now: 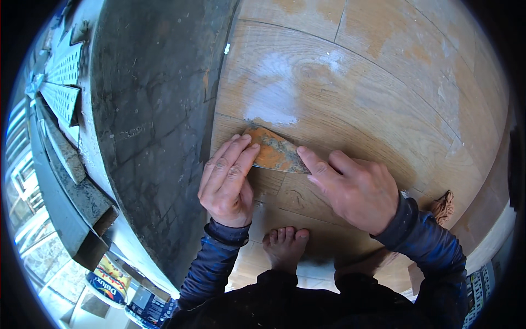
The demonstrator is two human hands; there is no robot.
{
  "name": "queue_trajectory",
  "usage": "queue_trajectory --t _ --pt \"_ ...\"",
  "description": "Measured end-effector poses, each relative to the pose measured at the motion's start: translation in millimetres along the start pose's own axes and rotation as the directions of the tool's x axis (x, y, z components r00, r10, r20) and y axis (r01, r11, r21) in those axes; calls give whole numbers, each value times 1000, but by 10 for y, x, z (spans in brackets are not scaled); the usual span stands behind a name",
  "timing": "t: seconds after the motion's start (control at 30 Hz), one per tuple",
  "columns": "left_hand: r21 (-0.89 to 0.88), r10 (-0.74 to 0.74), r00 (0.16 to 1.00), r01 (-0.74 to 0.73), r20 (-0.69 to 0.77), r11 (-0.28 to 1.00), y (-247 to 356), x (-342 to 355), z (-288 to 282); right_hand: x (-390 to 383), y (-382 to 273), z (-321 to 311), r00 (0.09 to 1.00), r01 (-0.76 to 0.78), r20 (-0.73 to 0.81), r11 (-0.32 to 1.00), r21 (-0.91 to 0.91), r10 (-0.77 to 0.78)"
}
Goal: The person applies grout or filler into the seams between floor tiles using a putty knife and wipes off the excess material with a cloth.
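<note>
A wedge-shaped strip, its orange face crusted with grey residue, is held low over the wood-look floor tiles near the centre. My left hand grips the left end, fingers curled over it. My right hand holds the narrower right end, index finger along its tip and the thumb partly under the finger. The strip's underside is hidden. A pale powdery patch lies on the tiles just above it.
A dark grey slab runs along my left, with metal channels, perforated strips and paint buckets beyond. My bare foot is below my hands. A brown rag lies right, near a pale step.
</note>
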State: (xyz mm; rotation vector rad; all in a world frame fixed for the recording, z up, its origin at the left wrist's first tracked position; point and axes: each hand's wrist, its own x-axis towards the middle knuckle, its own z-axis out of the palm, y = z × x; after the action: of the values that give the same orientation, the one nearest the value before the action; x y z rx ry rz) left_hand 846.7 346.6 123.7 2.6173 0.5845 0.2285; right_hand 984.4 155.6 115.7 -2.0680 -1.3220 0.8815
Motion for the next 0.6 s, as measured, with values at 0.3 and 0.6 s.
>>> queue_trajectory --t 0.3,0.6 --pt "-34 16 998 -14 65 999 -47 -47 -32 68 29 33 1000 18 -8 1000 -12 -18" --pt "140 12 999 -17 34 990 -99 15 -175 240 -7 214 996 72 -53 997 -5 -72"
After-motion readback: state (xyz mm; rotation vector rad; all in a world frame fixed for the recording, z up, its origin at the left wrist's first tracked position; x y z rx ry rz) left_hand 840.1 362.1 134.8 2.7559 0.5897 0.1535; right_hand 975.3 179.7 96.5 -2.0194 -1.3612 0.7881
